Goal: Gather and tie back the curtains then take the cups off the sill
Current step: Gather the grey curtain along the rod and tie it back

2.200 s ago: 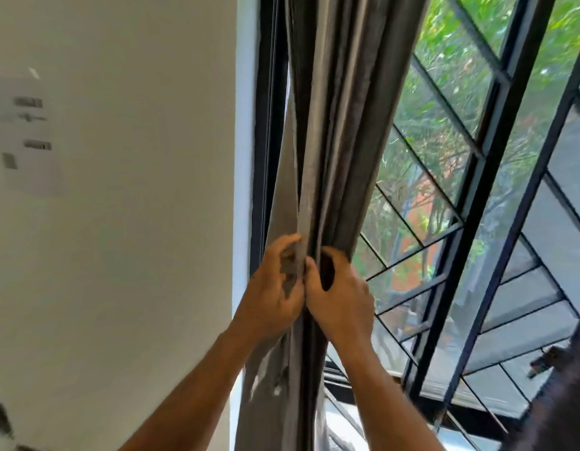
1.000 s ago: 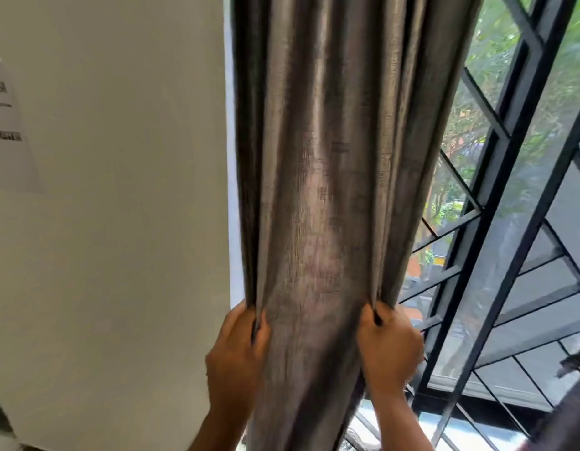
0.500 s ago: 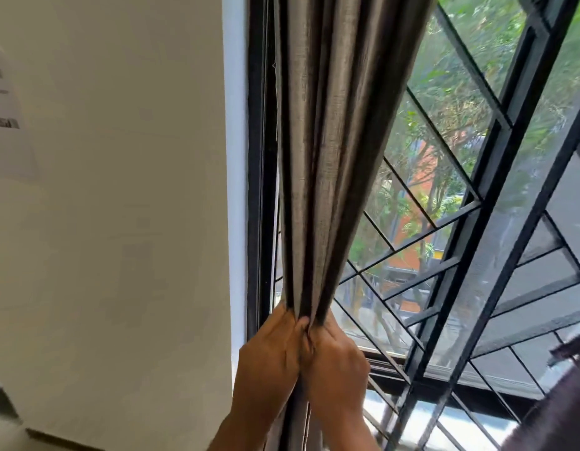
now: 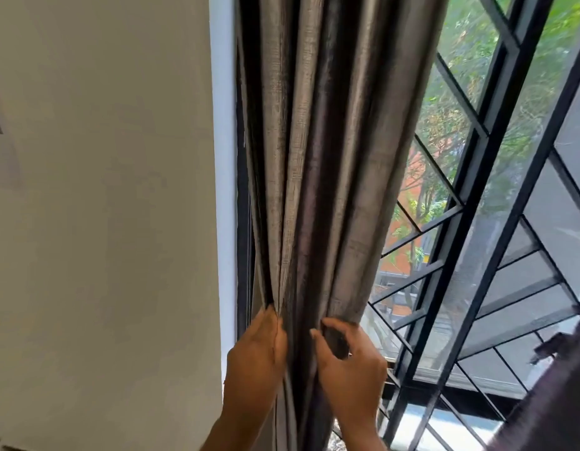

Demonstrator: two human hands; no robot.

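Hanging in tight folds from the top of the head view, the grey woven fabric curtain covers the dark window frame beside a plain cream wall. A black metal window grille fills the right, green trees blurred behind it. Low down, the left hand and right hand each have their grip clamped on the curtain's pleats.
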